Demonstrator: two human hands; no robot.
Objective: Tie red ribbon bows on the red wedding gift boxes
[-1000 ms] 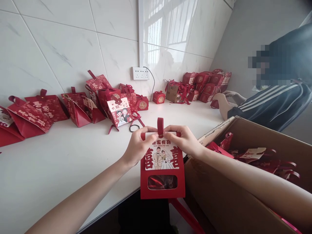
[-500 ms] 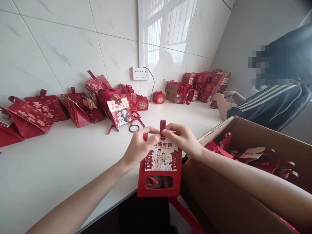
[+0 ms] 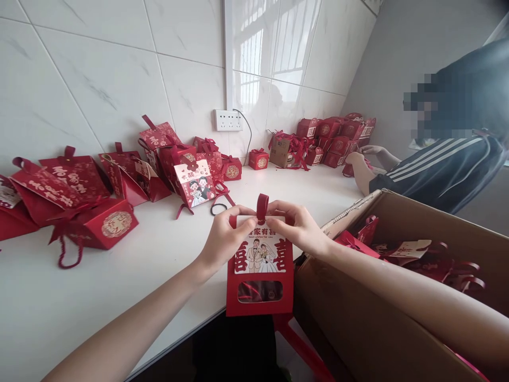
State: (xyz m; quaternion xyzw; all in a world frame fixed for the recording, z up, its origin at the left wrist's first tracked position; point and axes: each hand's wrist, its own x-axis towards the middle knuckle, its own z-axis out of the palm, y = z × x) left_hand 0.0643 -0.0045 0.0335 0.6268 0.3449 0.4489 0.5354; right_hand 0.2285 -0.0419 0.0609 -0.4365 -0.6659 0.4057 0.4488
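Red card makes up the gift box held upright at the lower centre of the frame, its printed couple and clear window facing the camera. The left hand is nearly closed, thumb in front and fingers curled behind, pinching the box's top edge left of the ribbon loop. The right hand grips the same edge on the other side, likewise almost closed, its thumb just beside the loop. At lower right, a cardboard carton contains more red packages. On the white table, a red box with a round gold emblem sits at centre left, and a black ring lies beyond the left hand. Stacked red boxes stand at upper right, near a co-worker's striped sleeve.
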